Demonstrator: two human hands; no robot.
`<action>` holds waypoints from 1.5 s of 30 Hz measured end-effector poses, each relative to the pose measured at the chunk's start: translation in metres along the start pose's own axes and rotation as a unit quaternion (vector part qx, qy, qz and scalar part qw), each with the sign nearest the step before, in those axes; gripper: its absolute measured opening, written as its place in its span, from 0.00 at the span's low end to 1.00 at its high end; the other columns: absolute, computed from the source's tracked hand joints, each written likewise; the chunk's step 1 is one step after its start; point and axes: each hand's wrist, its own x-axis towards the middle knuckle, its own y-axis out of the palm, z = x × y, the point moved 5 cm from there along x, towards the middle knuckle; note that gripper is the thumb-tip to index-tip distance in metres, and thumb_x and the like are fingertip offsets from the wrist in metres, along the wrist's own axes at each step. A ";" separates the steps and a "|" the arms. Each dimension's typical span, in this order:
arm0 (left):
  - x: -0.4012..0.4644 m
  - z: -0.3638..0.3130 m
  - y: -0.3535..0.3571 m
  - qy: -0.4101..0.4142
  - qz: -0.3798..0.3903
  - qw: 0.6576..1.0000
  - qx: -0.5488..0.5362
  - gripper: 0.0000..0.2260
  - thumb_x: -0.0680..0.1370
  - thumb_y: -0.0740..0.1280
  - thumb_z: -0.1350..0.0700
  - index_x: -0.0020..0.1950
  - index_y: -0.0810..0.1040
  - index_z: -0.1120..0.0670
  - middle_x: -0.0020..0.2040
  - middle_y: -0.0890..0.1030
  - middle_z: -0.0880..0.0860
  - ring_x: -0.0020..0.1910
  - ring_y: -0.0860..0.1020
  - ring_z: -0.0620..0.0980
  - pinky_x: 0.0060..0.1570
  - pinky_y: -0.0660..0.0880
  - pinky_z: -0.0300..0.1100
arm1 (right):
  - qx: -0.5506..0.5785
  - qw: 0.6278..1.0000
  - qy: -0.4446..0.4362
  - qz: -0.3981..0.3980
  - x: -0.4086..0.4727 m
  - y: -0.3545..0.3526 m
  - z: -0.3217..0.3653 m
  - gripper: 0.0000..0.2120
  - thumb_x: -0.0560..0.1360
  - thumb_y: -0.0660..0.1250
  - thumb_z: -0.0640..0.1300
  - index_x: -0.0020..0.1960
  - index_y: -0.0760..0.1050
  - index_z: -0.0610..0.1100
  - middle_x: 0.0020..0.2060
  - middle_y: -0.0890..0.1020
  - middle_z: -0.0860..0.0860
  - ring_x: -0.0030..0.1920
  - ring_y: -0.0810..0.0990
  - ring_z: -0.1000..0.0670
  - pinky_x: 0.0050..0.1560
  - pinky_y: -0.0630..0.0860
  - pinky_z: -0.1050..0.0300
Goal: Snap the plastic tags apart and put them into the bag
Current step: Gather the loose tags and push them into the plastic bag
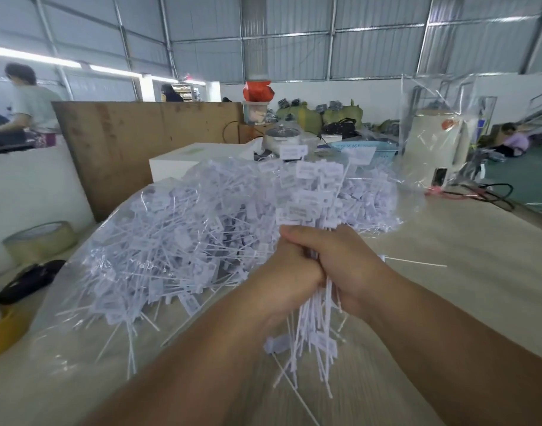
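The pale wooden worktop stood in a big shed with grey metal walls. A clear plastic bag lay on it, stuffed with white tags. Just above the worktop, the left hand and right hand pressed side by side, both squeezing one bunch of tags. A tape roll sat far left.

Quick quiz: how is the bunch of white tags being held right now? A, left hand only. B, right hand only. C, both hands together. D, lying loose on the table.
C: the left hand and right hand both grip the tags mid-bundle.
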 end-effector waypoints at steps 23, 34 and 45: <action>-0.018 0.011 -0.200 0.046 -0.367 0.910 0.185 0.10 0.78 0.60 0.57 0.42 0.79 0.49 0.34 0.82 0.47 0.33 0.80 0.49 0.34 0.79 0.47 | -0.312 0.896 -0.123 0.292 0.005 0.025 0.005 0.17 0.68 0.78 0.42 0.53 0.78 0.54 0.47 0.84 0.58 0.47 0.83 0.55 0.49 0.77 0.58; -0.023 -0.034 -0.172 0.160 -0.344 0.871 0.310 0.16 0.82 0.59 0.50 0.34 0.70 0.50 0.30 0.70 0.49 0.30 0.70 0.47 0.29 0.62 0.36 | -0.643 0.663 -0.327 0.202 0.012 0.085 -0.005 0.31 0.73 0.71 0.45 0.71 0.60 0.56 0.51 0.79 0.50 0.49 0.80 0.47 0.46 0.78 0.51; -0.040 -0.014 -0.155 0.186 -0.271 0.801 0.500 0.06 0.71 0.69 0.68 0.46 0.80 0.61 0.44 0.77 0.58 0.41 0.75 0.58 0.40 0.76 0.56 | -0.397 0.893 -0.164 0.136 0.051 0.114 0.016 0.12 0.70 0.73 0.42 0.38 0.68 0.49 0.30 0.74 0.55 0.25 0.73 0.61 0.23 0.63 0.72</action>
